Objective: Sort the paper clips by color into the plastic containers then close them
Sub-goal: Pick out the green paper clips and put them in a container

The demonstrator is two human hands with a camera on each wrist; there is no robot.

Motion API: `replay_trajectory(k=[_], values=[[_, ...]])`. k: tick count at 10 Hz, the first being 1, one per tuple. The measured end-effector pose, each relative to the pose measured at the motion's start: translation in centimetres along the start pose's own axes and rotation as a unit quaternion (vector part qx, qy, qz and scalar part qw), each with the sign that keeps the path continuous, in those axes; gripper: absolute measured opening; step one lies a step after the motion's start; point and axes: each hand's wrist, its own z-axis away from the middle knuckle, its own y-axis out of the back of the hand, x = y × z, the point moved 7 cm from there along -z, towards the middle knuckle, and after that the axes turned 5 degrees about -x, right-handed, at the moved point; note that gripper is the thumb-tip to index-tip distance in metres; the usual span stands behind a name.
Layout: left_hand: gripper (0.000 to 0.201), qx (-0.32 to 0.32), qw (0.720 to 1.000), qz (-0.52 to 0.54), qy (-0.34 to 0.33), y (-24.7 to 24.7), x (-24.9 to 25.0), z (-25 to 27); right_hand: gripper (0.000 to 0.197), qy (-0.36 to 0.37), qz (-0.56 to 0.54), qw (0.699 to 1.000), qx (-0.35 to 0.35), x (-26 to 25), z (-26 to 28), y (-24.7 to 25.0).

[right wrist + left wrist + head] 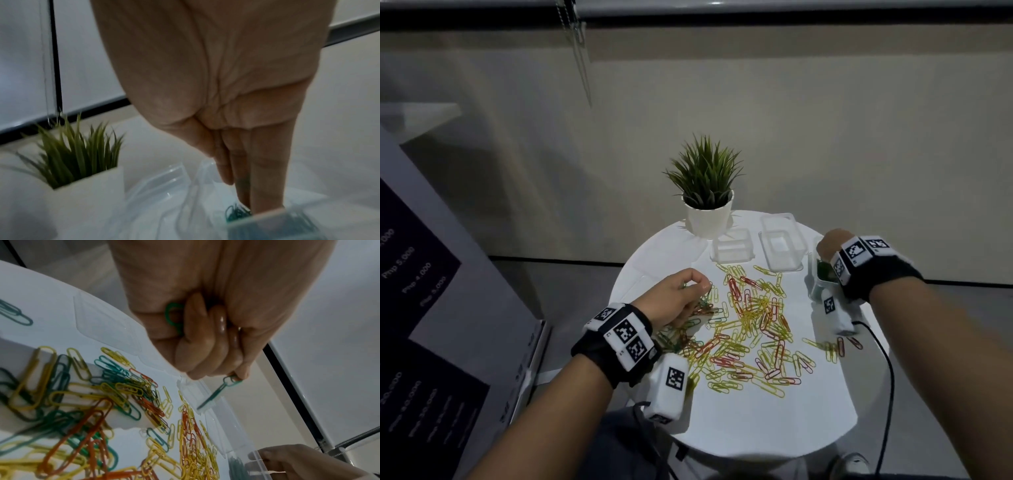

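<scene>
Clear glossy plastic containers (781, 247); smooth white table (756, 418).

On my screen the head view is dim overall; only the round white table (756, 418) is bright, almost washed out, as if light falls on it from above. The wall behind stays grey, with soft shadows. Straight lines bend at the picture's edges from the wide lens. In the left wrist view the left hand (205, 321) is soft and the near paper clips (82, 402) are smeared. The right wrist view is the most blurred: the plant (78, 154) and the right hand (226, 97) lack sharp edges.
</scene>
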Motion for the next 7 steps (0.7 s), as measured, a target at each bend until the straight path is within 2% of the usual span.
replay_trajectory(k=[1,2,3,4,5,6,7], values=[[0.013,0.000,1.000,-0.017,0.007,-0.1,-0.3,0.0,0.024,-0.006,-0.222,0.973,0.059,1.2,-0.3,0.2],[0.014,0.016,0.996,-0.082,0.004,-0.4,0.3,-0.3,0.027,0.019,-0.529,0.837,0.138,3.8,1.0,0.2],[0.017,0.025,0.983,-0.181,-0.027,-1.6,2.6,-0.9,0.026,0.045,-0.428,0.877,0.212,5.1,4.0,-0.4],[0.021,0.011,0.968,-0.246,-0.051,-4.1,5.5,-2.4,0.051,0.067,-0.290,0.945,0.139,4.2,4.9,-2.8],[0.020,-0.024,0.946,-0.316,-0.066,-8.0,8.8,-5.1,0.066,0.081,-0.265,0.956,0.097,3.5,3.9,-5.0],[0.024,-0.056,0.916,-0.394,-0.055,-12.6,11.3,-9.0,0.064,0.069,-0.281,0.949,0.122,3.8,3.0,-5.7],[0.031,-0.070,0.877,-0.475,-0.006,-16.4,12.6,-12.4,0.059,0.053,-0.323,0.937,0.124,3.8,2.7,-6.4]])
